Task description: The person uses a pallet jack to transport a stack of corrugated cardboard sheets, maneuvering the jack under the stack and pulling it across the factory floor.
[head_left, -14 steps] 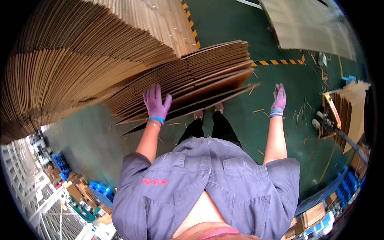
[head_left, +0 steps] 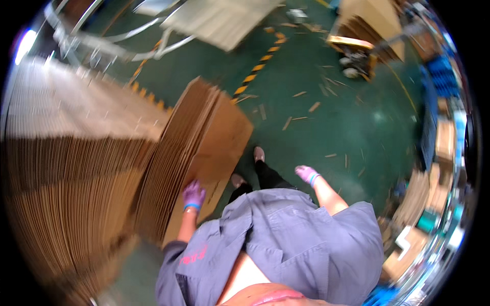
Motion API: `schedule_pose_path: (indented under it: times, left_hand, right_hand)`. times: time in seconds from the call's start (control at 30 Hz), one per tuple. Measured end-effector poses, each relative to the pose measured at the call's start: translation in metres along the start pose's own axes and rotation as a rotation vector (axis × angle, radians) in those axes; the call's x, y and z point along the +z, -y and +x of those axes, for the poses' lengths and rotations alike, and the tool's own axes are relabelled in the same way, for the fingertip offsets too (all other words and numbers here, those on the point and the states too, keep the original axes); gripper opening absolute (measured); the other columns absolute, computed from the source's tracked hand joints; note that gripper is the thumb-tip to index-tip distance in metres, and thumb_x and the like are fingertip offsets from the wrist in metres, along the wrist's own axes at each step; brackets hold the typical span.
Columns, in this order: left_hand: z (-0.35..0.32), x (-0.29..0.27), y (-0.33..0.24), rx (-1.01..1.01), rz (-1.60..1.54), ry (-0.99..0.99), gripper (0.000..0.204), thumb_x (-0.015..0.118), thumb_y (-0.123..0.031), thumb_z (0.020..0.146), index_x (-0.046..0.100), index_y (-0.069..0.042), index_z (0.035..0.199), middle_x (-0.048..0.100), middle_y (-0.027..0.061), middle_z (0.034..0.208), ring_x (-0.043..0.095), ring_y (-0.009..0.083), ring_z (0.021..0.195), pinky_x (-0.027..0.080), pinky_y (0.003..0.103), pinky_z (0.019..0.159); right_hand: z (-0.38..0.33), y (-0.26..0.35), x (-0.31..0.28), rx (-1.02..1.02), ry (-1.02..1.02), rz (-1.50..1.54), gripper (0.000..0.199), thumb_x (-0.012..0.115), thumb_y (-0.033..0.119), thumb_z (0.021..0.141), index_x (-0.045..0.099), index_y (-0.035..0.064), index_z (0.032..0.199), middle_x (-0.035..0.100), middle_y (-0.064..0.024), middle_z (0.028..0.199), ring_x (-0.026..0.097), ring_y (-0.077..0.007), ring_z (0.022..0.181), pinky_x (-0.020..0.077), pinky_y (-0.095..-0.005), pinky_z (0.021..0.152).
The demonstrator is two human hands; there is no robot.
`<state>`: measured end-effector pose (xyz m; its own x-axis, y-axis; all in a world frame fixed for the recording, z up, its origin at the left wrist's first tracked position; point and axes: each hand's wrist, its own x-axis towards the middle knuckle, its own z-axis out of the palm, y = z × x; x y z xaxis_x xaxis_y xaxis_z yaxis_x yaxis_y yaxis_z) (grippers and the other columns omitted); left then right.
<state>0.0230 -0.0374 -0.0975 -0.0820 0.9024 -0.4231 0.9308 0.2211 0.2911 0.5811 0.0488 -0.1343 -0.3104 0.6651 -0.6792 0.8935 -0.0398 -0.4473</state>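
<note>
Green floor [head_left: 380, 168], scraps [head_left: 314, 107], striped tape [head_left: 259, 67]; left hand [head_left: 194, 194] at cardboard [head_left: 219, 137]

The left hand [head_left: 194, 194], in a purple glove, lies against the broad brown face of a leaning bundle of cardboard sheets [head_left: 217, 140]. The right hand [head_left: 307, 174], gloved alike, hangs loose over the green floor [head_left: 286, 140], well apart from the bundle. A larger cardboard stack [head_left: 76, 178] stands just beside the bundle, on the left. Beyond lie black-and-yellow striped tape [head_left: 249, 78], scattered scraps [head_left: 314, 106] and a wheeled jack [head_left: 352, 64], slightly blurred.
</note>
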Motion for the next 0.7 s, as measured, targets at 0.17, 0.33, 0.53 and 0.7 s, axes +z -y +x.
schedule_pose_path:
  times: [0.17,0.33,0.53,0.7]
  left_hand:
    - [0.041,-0.050,-0.056,0.018,0.384,0.380,0.058,0.049,-0.050,0.089,0.055,-0.013,0.133,0.057,0.0146,0.133,0.053,0.0315,0.123,0.037,0.045,0.106]
    - [0.105,-0.056,-0.172,0.490,0.469,0.391,0.057,0.050,-0.050,0.089,0.057,-0.013,0.131,0.058,0.0127,0.131,0.054,0.0330,0.122,0.040,0.044,0.104]
    - [0.187,-0.050,-0.360,0.701,0.511,0.465,0.059,0.051,-0.051,0.088,0.057,-0.012,0.132,0.056,0.0129,0.135,0.052,0.0344,0.124,0.037,0.045,0.107]
    - [0.252,-0.027,-0.502,0.940,0.624,0.535,0.058,0.052,-0.052,0.087,0.058,-0.012,0.129,0.056,0.0141,0.134,0.053,0.0342,0.122,0.037,0.045,0.106]
  right_hand:
    - [-0.052,-0.018,0.028,0.408,-0.250,0.580,0.047,0.054,0.039,0.094,0.063,0.0042,0.124,0.066,-0.0134,0.122,0.060,-0.0258,0.117,0.0442,-0.0345,0.101]
    - [-0.071,-0.087,0.073,0.413,-0.381,0.716,0.035,0.052,0.031,0.094,0.067,0.0048,0.112,0.070,-0.0154,0.103,0.065,-0.0273,0.098,0.0495,-0.0382,0.086]
    - [-0.086,-0.155,0.069,0.591,-0.267,0.875,0.049,0.039,0.041,0.091,0.067,0.0061,0.110,0.063,-0.0210,0.121,0.057,-0.0372,0.117,0.0439,-0.0432,0.097]
    - [-0.077,-0.248,0.026,0.759,-0.650,1.461,0.039,0.049,0.038,0.089,0.067,0.0038,0.093,0.067,-0.0109,0.087,0.060,-0.0233,0.077,0.0476,-0.0389,0.070]
